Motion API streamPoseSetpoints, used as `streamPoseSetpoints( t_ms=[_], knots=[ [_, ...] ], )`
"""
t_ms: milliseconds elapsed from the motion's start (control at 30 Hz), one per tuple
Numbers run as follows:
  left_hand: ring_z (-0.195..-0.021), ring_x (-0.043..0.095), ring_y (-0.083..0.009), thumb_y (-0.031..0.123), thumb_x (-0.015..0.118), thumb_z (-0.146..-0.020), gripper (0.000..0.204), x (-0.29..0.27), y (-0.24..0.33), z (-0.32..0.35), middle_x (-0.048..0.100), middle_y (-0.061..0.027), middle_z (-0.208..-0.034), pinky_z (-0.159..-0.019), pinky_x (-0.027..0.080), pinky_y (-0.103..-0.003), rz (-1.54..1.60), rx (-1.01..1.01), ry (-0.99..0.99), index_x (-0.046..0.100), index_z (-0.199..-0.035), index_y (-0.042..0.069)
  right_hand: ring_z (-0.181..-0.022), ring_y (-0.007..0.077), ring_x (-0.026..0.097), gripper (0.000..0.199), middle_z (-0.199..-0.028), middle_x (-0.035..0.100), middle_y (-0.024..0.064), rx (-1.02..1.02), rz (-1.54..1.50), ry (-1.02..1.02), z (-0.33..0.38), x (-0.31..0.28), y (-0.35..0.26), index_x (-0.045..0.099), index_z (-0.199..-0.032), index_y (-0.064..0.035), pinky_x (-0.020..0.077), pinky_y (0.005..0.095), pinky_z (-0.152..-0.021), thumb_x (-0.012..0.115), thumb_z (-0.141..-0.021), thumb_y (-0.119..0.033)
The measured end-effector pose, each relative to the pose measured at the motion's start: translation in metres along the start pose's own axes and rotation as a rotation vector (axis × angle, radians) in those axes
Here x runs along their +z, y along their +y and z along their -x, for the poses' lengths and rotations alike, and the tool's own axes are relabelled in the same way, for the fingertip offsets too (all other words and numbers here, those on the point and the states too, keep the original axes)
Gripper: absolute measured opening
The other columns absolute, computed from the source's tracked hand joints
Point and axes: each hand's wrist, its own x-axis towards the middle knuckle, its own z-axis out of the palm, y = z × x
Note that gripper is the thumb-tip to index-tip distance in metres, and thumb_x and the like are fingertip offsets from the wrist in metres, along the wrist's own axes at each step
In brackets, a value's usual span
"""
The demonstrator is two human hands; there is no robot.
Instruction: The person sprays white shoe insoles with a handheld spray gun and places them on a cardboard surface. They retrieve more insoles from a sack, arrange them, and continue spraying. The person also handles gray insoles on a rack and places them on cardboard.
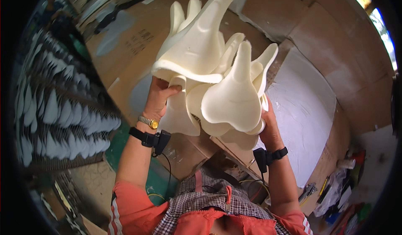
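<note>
The left hand (158, 96) and right hand (271, 125) hold cream moulded pieces (230, 101) (smooth, curved) above cardboard (127, 63)

Slatted rack (63, 164), left: carries rows of pale, pointed pieces (51, 108). Brown cardboard (115, 59), laid flat, bears dark print. Cardboard panels (335, 42), upper right. White sheet (305, 113), right, lies on cardboard. Dark elongated item (119, 14), upper left. Lower right: clear plastic bag (333, 197); slim yellow item (323, 185) beside it; white cylindrical item (346, 164).

I see a red, white-striped top (136, 202); apparently a checked apron (184, 208), six o'clock; gold-dialled watch (150, 122), nine; cabled black wrist straps (276, 154).
</note>
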Motion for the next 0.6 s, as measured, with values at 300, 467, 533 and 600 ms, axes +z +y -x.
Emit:
streamPoseSetpoints(
  t_ms=[300,467,533,600],
  knots=[
    [-0.107,0.053,-0.0196,-0.007,0.066,-0.066,0.065,-0.018,0.082,0.203,0.055,-0.0073,-0.114,-0.091,0.044,-0.032,-0.198,0.234,0.254,0.041,-0.125,0.002,-0.113,0.0223,0.052,0.068,-0.129,0.046,0.0145,-0.059,0.113,-0.419,0.101,0.057,0.007,0.027,-0.139,-0.0012,0.0448,0.0324,-0.093,0.049,-0.081,-0.030],
    [-0.108,0.053,-0.0184,-0.006,0.061,-0.069,0.059,-0.027,0.096,0.336,0.055,-0.0082,-0.117,-0.093,0.042,-0.030,-0.328,0.287,0.542,0.045,-0.125,0.000,-0.112,0.0181,0.051,0.062,-0.127,0.047,0.0112,0.179,-0.161,-0.530,0.168,0.096,0.045,0.033,-0.137,-0.0038,0.0467,0.0302,-0.092,0.059,-0.081,-0.016],
    [-0.104,0.056,-0.0186,-0.005,0.059,-0.071,0.048,-0.031,0.102,0.386,0.059,-0.0097,-0.114,-0.090,0.045,-0.031,-0.342,0.249,0.657,0.052,-0.118,-0.003,-0.116,0.0176,0.046,0.071,-0.126,0.046,0.0078,0.161,-0.178,-0.627,0.185,0.108,0.062,0.033,-0.137,-0.0045,0.0410,0.0303,-0.096,0.065,-0.075,-0.015],
    [-0.102,0.058,-0.0193,-0.004,0.058,-0.071,0.047,-0.042,0.099,0.438,0.059,-0.0111,-0.113,-0.089,0.046,-0.031,-0.283,0.255,0.750,0.052,-0.118,-0.003,-0.121,0.0193,0.040,0.078,-0.131,0.042,0.0087,0.255,-0.125,-0.731,0.202,0.123,0.078,0.027,-0.140,-0.0043,0.0329,0.0314,-0.102,0.067,-0.074,-0.019]
  ],
)
